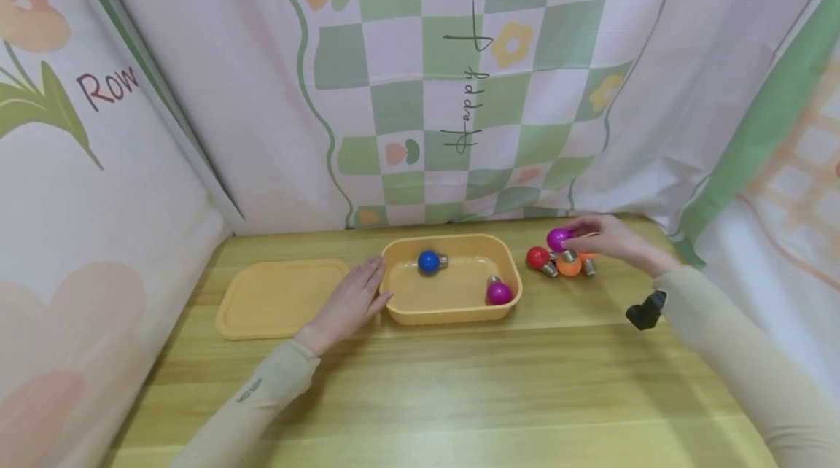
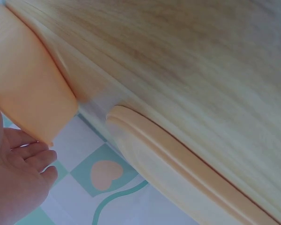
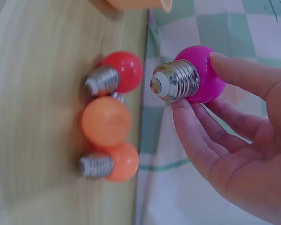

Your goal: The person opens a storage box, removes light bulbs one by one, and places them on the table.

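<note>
My right hand (image 1: 600, 238) pinches a magenta light bulb (image 3: 206, 75) by its round globe, the silver screw base sticking out. Below it on the table lie a red bulb (image 3: 124, 71) and two orange bulbs (image 3: 107, 122), seen up close in the right wrist view. At the left end of a yellow tub (image 1: 453, 316), my left hand (image 1: 351, 300) rests with fairly straight fingers against the wall. Inside the tub are a blue bulb (image 1: 429, 262) at the back left and another magenta bulb (image 1: 499, 293) at the front right.
A flat yellow lid (image 1: 278, 300) lies on the wooden table (image 1: 426, 395) left of the tub, partly under the left hand in the head view. A patterned curtain (image 1: 453, 89) hangs along the table's back edge. A black device (image 1: 646, 310) sits at the right wrist.
</note>
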### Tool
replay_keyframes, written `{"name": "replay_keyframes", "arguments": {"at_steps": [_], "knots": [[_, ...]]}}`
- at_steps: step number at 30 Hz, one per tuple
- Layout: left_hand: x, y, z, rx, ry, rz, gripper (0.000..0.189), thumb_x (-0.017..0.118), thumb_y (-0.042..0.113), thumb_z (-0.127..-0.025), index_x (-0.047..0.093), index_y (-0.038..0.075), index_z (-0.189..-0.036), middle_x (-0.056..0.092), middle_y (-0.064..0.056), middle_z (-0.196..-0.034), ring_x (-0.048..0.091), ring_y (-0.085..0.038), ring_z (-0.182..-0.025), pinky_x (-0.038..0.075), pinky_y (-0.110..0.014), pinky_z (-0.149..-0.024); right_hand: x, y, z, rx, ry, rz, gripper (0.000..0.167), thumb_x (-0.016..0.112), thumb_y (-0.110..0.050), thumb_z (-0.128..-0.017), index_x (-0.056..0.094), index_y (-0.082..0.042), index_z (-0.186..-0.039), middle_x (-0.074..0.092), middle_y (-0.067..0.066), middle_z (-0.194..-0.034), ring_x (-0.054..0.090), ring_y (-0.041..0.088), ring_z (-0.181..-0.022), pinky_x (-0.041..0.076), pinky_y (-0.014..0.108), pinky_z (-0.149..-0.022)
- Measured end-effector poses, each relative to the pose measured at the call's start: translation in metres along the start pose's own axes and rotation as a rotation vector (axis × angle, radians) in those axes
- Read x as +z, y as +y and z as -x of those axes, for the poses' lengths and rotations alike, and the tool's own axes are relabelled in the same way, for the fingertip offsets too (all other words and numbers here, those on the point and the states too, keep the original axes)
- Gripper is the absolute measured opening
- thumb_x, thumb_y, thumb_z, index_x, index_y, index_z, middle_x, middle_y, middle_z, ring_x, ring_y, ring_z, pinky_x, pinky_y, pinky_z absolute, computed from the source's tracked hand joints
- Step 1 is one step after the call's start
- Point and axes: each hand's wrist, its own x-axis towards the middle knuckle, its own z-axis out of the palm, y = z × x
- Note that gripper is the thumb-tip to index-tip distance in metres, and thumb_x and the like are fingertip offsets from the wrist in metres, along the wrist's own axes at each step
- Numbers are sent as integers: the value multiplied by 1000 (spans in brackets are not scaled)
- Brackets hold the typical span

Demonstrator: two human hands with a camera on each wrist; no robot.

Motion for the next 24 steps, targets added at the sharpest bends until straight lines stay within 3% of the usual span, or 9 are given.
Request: {"name": "replay_keyframes", "arguments": {"at_steps": [13, 22, 24], "knots": [[0, -1, 1, 12, 16, 1, 59, 56, 32, -101, 47, -12, -140, 47, -29, -148, 48, -39, -138, 42, -52, -115, -14, 29, 9, 77, 76, 61, 68, 63, -48, -94, 51, 3, -138, 62, 28, -130, 65, 36, -111, 55, 54, -96], [0, 0, 0, -3, -4, 13, 60, 56, 32, -101, 45, -12, -141, 45, -29, -149, 47, -39, -139, 39, -52, -117, -18, 51, 9, 137, 86, -36, 72, 64, -42, -95, 44, 11, -140, 53, 36, -136, 67, 29, -108, 61, 27, -86], [1, -1, 0, -6, -8, 19, 60, 54, 33, -102, 45, -11, -142, 44, -28, -150, 46, -39, -140, 39, -52, -117, -19, 55, 11, 128, 73, -47, 70, 62, -39, -97, 42, 11, -141, 51, 37, -137, 66, 32, -111, 61, 28, -87]]}}
